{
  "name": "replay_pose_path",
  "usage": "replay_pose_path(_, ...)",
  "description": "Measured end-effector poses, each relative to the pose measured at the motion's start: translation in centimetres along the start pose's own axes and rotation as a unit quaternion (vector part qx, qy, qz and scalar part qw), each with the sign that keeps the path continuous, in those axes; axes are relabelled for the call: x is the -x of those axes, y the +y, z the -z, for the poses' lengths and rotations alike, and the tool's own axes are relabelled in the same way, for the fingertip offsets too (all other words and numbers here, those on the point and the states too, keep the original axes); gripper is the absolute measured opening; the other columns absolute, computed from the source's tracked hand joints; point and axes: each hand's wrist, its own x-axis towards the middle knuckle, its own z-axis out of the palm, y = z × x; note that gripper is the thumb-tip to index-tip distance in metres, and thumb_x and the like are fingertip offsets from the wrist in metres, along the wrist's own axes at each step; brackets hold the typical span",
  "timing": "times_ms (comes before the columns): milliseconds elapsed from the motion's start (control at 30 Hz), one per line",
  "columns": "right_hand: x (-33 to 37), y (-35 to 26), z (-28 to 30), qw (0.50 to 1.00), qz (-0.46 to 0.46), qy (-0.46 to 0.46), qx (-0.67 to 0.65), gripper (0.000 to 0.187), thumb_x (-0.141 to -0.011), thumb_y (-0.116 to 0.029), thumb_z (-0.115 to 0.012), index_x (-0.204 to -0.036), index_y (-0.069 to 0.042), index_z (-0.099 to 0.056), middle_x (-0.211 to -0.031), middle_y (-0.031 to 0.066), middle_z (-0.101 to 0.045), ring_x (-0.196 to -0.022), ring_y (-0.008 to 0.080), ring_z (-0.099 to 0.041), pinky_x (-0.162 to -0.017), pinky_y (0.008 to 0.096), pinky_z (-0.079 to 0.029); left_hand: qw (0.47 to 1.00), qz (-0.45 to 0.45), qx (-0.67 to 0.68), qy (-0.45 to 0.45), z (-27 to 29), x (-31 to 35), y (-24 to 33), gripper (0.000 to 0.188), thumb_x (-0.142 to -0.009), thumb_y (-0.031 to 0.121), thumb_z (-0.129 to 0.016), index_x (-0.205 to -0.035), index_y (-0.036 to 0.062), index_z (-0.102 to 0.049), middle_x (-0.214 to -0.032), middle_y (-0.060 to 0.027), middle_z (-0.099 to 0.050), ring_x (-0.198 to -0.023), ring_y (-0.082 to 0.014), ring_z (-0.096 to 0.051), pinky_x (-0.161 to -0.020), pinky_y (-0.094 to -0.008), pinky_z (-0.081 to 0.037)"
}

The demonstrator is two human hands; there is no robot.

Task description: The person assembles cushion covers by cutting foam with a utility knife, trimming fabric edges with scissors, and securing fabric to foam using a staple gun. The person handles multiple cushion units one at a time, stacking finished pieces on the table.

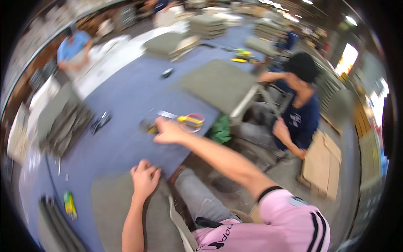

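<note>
My left hand rests on a grey-green fabric piece at the table's near edge, its fingers bent and slightly apart. A pale edge runs along the fabric's right side, beside my leg. My right hand reaches over the blue table with its fingers curled. At its fingertips is a small dark and yellow object, too blurred to name. Just beyond the hand lie a thin metallic strip and a yellow-handled tool with a reddish ring-shaped roll around it.
Folded grey-green fabric stacks stand at left and far off. A green-yellow packet and dark clips lie on the table. A seated co-worker is at right by another panel and a cardboard box.
</note>
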Motion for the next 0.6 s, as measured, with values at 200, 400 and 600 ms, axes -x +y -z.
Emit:
replay_pose_path(200, 11.6, 1.6, 6.6, 0.882, -0.057, -0.184, -0.431, 0.049, -0.093, -0.016, -0.075, -0.137, 0.001, -0.064, -0.092, 0.0051, -0.071, -0.069, 0.0121, -0.067, -0.065, 0.0352, -0.057, 0.995, -0.007, 0.076, -0.068, 0.6, -1.7, 0.3, 0.029, -0.092, 0.028, -0.079, -0.076, 0.0054, -0.071, -0.104, -0.0098, -0.061, -0.096, -0.0281, -0.064, -0.098, -0.0474, -0.046)
replay_pose_path(400, 14.0, 3.2, 1.6, 0.985, 0.143, -0.083, -0.048, 0.040, -0.078, -0.016, -0.086, -0.115, -0.005, -0.076, -0.092, 0.0162, -0.080, -0.081, 0.0382, -0.076, -0.077, 0.0422, -0.060, 0.985, -0.008, 0.128, -0.112, -0.5, -2.3, -1.7, 0.027, -0.093, 0.025, -0.076, -0.077, 0.0043, -0.071, -0.101, -0.0103, -0.062, -0.094, -0.0273, -0.063, -0.095, -0.0457, -0.047)
replay_pose_path(600, 14.1, 2.8, -0.3, 0.986, 0.129, -0.081, -0.065, 0.042, -0.074, -0.017, -0.086, -0.114, -0.009, -0.076, -0.088, 0.0180, -0.076, -0.083, 0.0443, -0.072, -0.074, 0.0461, -0.059, 0.978, 0.006, 0.167, -0.124, -0.5, -3.1, -2.3, 0.025, -0.092, 0.020, -0.073, -0.076, 0.0018, -0.070, -0.097, -0.0103, -0.063, -0.087, -0.0272, -0.062, -0.087, -0.0443, -0.047)
